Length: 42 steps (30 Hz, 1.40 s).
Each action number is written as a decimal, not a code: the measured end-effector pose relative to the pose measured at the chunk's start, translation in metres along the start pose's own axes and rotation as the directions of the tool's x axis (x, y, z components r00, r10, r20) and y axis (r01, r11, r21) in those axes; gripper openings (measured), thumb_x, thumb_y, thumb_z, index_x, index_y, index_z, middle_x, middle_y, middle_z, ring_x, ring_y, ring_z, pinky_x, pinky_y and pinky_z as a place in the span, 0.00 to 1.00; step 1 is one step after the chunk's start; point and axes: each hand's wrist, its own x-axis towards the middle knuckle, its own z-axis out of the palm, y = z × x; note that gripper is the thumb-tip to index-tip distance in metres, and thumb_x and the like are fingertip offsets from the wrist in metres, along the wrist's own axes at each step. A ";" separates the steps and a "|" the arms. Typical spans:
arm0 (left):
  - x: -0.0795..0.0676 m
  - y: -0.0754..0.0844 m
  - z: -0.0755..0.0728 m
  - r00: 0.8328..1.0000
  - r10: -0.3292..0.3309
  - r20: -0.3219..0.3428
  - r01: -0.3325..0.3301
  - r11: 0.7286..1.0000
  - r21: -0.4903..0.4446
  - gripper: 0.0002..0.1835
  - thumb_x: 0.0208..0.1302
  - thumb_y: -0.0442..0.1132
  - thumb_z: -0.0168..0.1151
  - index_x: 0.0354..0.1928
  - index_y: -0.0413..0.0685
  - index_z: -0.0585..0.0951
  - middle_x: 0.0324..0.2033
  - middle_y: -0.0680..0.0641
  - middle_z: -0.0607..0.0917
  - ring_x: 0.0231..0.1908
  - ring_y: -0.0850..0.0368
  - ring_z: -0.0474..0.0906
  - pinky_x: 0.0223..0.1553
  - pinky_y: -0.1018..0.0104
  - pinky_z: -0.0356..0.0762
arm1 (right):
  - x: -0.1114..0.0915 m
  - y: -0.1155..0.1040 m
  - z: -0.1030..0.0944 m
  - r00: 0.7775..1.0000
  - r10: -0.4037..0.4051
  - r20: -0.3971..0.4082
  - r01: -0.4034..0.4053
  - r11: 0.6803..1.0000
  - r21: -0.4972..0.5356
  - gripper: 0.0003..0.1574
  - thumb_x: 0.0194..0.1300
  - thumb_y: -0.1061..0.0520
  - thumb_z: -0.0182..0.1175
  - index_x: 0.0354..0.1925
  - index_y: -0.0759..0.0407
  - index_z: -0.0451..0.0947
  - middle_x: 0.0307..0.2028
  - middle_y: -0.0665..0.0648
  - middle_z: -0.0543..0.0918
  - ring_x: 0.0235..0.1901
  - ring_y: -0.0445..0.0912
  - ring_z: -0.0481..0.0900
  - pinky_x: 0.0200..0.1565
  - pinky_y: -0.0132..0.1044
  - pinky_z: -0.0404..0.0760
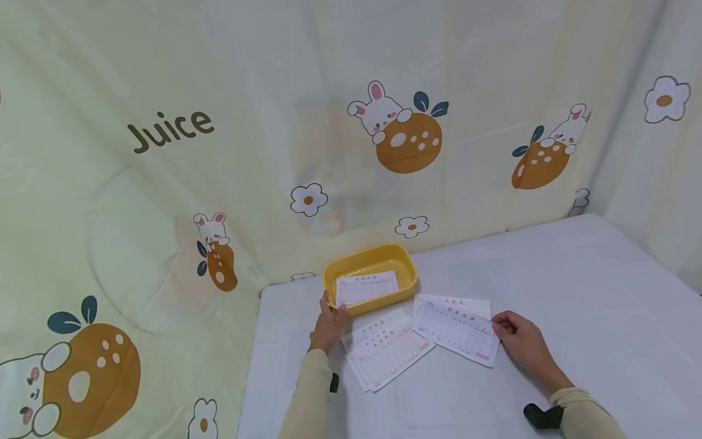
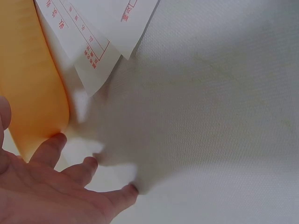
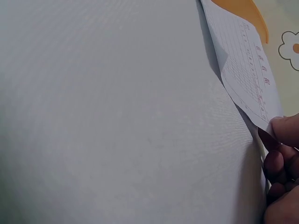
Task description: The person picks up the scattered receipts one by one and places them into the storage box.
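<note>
My left hand (image 1: 328, 328) holds the front left corner of a yellow tray (image 1: 386, 300), thumb and fingers on either side of it. In the left wrist view the other fingers spread out, one fingertip touching the tray's wall. A printed receipt slip (image 1: 366, 288) lies inside the tray. My right hand (image 1: 523, 344) pinches the right edge of another receipt slip (image 1: 455, 330) between thumb and fingers; in the right wrist view the slip's (image 3: 245, 65) near edge is lifted and bent. Behind it, partly covered, is one more slip (image 1: 477, 305).
Overlapping red-printed slips (image 1: 390, 356) lie in front of the tray, left of the pinched one. A white cloth covers the table (image 1: 581, 292). Behind and to the left hangs a curtain (image 1: 263, 122) with rabbits, fruit and flowers; the tray stands near it.
</note>
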 end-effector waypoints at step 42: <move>0.001 0.001 -0.006 1.000 0.018 0.016 -0.018 1.000 0.007 0.41 0.83 0.57 0.52 0.87 0.55 0.47 0.81 0.41 0.64 0.77 0.32 0.63 0.73 0.20 0.40 | 0.040 -0.031 -0.011 1.000 -0.010 0.021 0.009 0.998 0.054 0.10 0.78 0.64 0.60 0.51 0.70 0.82 0.41 0.61 0.85 0.43 0.50 0.76 0.38 0.28 0.73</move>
